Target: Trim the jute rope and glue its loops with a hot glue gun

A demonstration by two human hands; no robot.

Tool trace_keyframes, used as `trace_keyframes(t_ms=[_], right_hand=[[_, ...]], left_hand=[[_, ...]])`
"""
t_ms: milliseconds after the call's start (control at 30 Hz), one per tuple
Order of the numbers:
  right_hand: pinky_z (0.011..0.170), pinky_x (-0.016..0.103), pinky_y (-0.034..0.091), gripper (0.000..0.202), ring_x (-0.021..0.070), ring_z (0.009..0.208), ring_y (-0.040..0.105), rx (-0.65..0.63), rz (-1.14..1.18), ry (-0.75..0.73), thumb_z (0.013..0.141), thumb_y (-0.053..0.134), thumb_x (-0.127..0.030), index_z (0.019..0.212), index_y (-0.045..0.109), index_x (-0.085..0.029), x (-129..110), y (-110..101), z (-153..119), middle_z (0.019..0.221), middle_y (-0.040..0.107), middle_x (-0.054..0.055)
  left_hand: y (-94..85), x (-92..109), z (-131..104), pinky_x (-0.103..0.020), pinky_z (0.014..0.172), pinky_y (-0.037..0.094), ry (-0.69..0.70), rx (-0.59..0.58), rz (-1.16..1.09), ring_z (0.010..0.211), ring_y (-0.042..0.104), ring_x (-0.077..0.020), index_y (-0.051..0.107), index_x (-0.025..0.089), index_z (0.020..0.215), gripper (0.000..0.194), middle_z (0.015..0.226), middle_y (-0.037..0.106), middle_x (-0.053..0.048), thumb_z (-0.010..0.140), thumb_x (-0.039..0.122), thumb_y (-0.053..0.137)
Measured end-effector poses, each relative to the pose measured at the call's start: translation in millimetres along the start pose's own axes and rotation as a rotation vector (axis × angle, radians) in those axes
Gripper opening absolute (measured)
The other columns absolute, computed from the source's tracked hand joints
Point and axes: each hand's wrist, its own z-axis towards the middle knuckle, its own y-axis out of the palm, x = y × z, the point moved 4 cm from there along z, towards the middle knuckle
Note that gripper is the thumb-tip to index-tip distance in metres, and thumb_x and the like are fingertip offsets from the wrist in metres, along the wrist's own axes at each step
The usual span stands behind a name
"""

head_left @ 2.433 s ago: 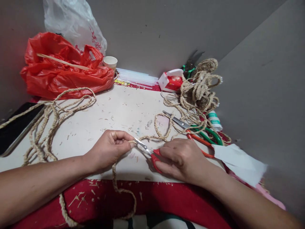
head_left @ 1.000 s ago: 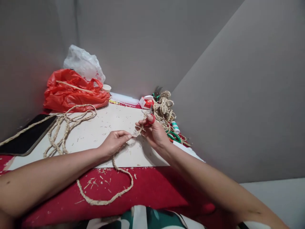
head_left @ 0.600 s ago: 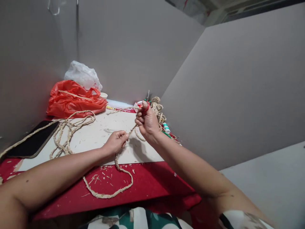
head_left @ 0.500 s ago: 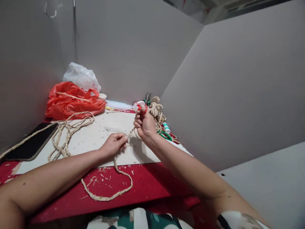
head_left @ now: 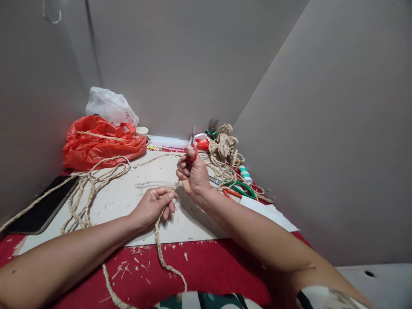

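Between the thumb and fingers of my left hand [head_left: 152,207] I pinch a braided straw rope [head_left: 160,249]. From there the rope hangs over the table's front edge, and its upper part runs to my right hand [head_left: 195,177]. That hand is closed around small scissors with red handles [head_left: 192,157]; their narrow blades point up and away from the rope. Whether the right fingers also grip the rope is hard to make out. To the left lie loose loops of the same rope [head_left: 88,193], on a white board [head_left: 128,206].
A red plastic bag [head_left: 96,148], a white bag [head_left: 111,105] and a paper cup [head_left: 142,131] stand at the back left. A dark tablet [head_left: 40,208] lies left. Coiled rope [head_left: 225,146], green-handled scissors [head_left: 243,190] and a small bottle [head_left: 245,175] sit right, near grey partitions [head_left: 322,150].
The view has shifted, showing more of the table's right side. Scissor blades now show above my right hand. Both hands stay close together, the left one still pinching the rope.
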Motion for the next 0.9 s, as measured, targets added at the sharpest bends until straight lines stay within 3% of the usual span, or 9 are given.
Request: trace_keyframes(t_ms=[167, 333, 433, 567, 667, 733, 800, 900], right_hand=[[0.045, 0.019, 0.039, 0.046, 0.0066, 0.047, 0.048, -0.039, -0.318, 0.112, 0.062, 0.076, -0.058, 0.064, 0.057, -0.017, 2, -29, 20, 0.061, 0.060, -0.002], [0.059, 0.024, 0.046, 0.044, 0.0135, 0.060, 0.062, -0.152, -0.747, 0.011, 0.063, 0.076, -0.058, 0.066, 0.064, -0.016, -35, -66, 12, 0.068, 0.066, 0.003], [0.056, 0.026, 0.044, 0.037, 0.0133, 0.053, 0.058, -0.277, -0.907, 0.033, 0.070, 0.073, -0.052, 0.065, 0.062, -0.018, -50, -80, -4, 0.062, 0.063, 0.001], [0.050, 0.025, 0.037, 0.038, 0.0117, 0.048, 0.049, -0.425, -1.089, 0.108, 0.080, 0.060, -0.050, 0.060, 0.055, -0.019, -48, -88, -27, 0.053, 0.055, -0.001], [0.048, 0.024, 0.026, 0.035, 0.0094, 0.045, 0.039, -0.635, -1.473, -0.021, 0.082, 0.056, -0.043, 0.058, 0.053, -0.019, -41, -83, -42, 0.048, 0.048, -0.003], [0.050, 0.026, 0.020, 0.030, 0.0098, 0.045, 0.038, -0.743, -1.770, -0.167, 0.082, 0.055, -0.041, 0.063, 0.058, -0.018, -36, -78, -48, 0.049, 0.051, -0.002], [0.051, 0.029, 0.015, 0.032, 0.0123, 0.046, 0.043, -0.777, -2.007, -0.289, 0.083, 0.053, -0.045, 0.069, 0.063, -0.018, -33, -73, -50, 0.052, 0.059, 0.003], [0.052, 0.031, 0.011, 0.040, 0.0173, 0.050, 0.053, -0.773, -2.210, -0.354, 0.084, 0.049, -0.053, 0.074, 0.066, -0.018, -30, -66, -47, 0.058, 0.065, 0.008]], left_hand=[[-8.8, -1, 1, -0.017, 0.039, 0.028, -0.040, 0.170, -0.010, 0.036, 0.040, -0.0031, 0.065, 0.010, 0.081, 0.031, 0.056, 0.061, 0.001, 0.080, 0.041, 0.067], [-6.0, 0, 1, -0.017, 0.039, 0.030, -0.110, 0.203, -0.013, 0.036, 0.040, -0.0034, 0.067, 0.011, 0.077, 0.029, 0.055, 0.061, 0.001, 0.080, 0.040, 0.067], [-4.8, 1, 2, -0.017, 0.038, 0.030, -0.142, 0.222, -0.020, 0.035, 0.039, -0.0032, 0.068, 0.012, 0.078, 0.025, 0.054, 0.061, 0.001, 0.079, 0.037, 0.068], [-5.3, 2, 2, -0.017, 0.038, 0.030, -0.151, 0.235, -0.008, 0.036, 0.039, -0.0030, 0.070, 0.013, 0.081, 0.023, 0.053, 0.061, 0.001, 0.079, 0.036, 0.068], [-5.8, 1, 2, -0.017, 0.038, 0.030, -0.160, 0.226, 0.000, 0.036, 0.039, -0.0028, 0.070, 0.013, 0.082, 0.022, 0.054, 0.060, 0.001, 0.080, 0.035, 0.068], [-5.9, 0, 2, -0.017, 0.038, 0.029, -0.159, 0.219, 0.006, 0.037, 0.039, -0.0030, 0.070, 0.013, 0.081, 0.021, 0.054, 0.061, 0.001, 0.080, 0.034, 0.067], [-5.8, 0, 2, -0.017, 0.039, 0.030, -0.160, 0.214, 0.009, 0.037, 0.039, -0.0033, 0.069, 0.013, 0.083, 0.021, 0.054, 0.061, 0.001, 0.079, 0.034, 0.068], [-5.4, -1, 1, -0.017, 0.039, 0.029, -0.169, 0.218, 0.005, 0.038, 0.039, -0.0033, 0.069, 0.013, 0.084, 0.022, 0.055, 0.061, 0.001, 0.078, 0.033, 0.068]])
